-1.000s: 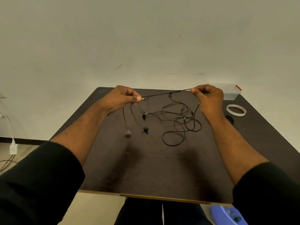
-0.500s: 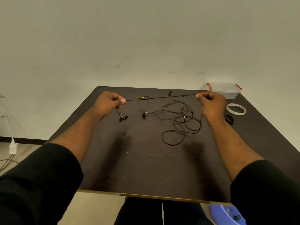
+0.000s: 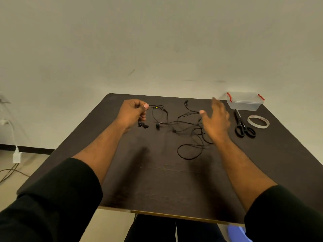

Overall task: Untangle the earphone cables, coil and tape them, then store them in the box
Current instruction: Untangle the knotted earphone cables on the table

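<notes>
Tangled black earphone cables [image 3: 187, 130] lie on the far half of the dark table [image 3: 166, 180]. My left hand [image 3: 132, 113] is closed on one cable near its yellow-marked piece [image 3: 156, 107], with earbuds [image 3: 144, 125] dangling just below the fist. My right hand [image 3: 216, 119] hovers open above the right side of the tangle, fingers spread, holding nothing. A clear plastic box with red clips [image 3: 244, 101] stands at the far right corner. A roll of tape [image 3: 258, 121] lies in front of the box.
Black scissors [image 3: 243, 126] lie between my right hand and the tape roll. The near half of the table holds only my forearms' shadows. A white charger and cords [image 3: 15, 156] hang by the wall at the left, off the table.
My right hand let go of the cable it held taut and opened. The stretched cable has dropped slack onto the table. My left hand keeps its grip.
</notes>
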